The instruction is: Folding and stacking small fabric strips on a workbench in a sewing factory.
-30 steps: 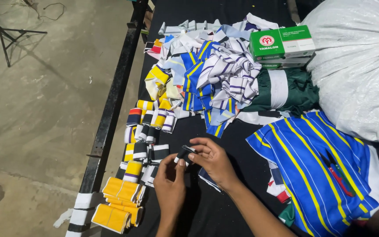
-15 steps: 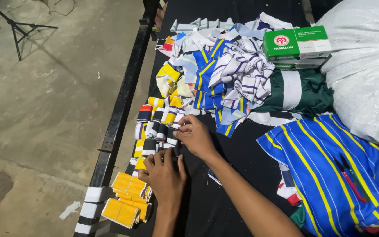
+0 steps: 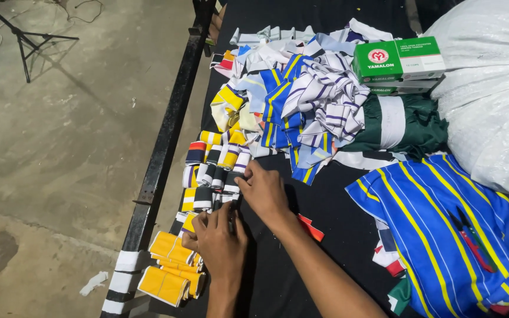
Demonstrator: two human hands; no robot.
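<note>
Head view: both hands have come down onto the folded striped cuffs (image 3: 210, 176) near the desk's left edge; right hand (image 3: 263, 189) lies spread there, left hand (image 3: 219, 235) pinches one beside the yellow stack (image 3: 169, 268).

Both forearms are bare, with no sleeves in view; the left hand (image 3: 219, 238) and right hand (image 3: 264, 189) wear no gloves, rings or watch.

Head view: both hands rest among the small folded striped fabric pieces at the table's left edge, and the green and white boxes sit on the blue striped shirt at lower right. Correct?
Not quite. In the head view the green and white boxes sit at the top, beside the white sack, not on the blue striped shirt. Both the left hand and right hand do rest among the folded striped fabric pieces.
</note>
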